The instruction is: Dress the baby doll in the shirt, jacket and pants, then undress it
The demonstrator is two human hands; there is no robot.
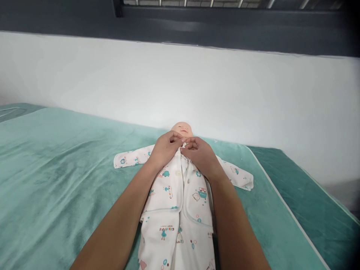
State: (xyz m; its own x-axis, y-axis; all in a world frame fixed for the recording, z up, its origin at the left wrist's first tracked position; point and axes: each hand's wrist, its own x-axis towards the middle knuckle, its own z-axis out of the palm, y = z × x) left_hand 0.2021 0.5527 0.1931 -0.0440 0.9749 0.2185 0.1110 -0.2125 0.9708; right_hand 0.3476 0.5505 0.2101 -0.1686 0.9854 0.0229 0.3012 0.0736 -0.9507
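A baby doll (182,128) lies on its back, its head near the wall. It is dressed in a white baby jacket (168,191) printed with small animals, the sleeves stretched out to both sides. My left hand (166,147) pinches the jacket's edge at the collar, just below the doll's chin. Close beside it, my right hand (200,152) grips the other front edge at the neck. Between the hands the fingertips nearly meet, and the fastening there is hidden. Lower down, the two front edges lie apart, over white printed trousers (185,247).
A light green blanket (70,168) with soft wrinkles lies under the doll. To the right, a darker green cover (298,180) shows past its pale edge. A white wall (180,82) rises behind, below a dark window frame (197,26) with bars.
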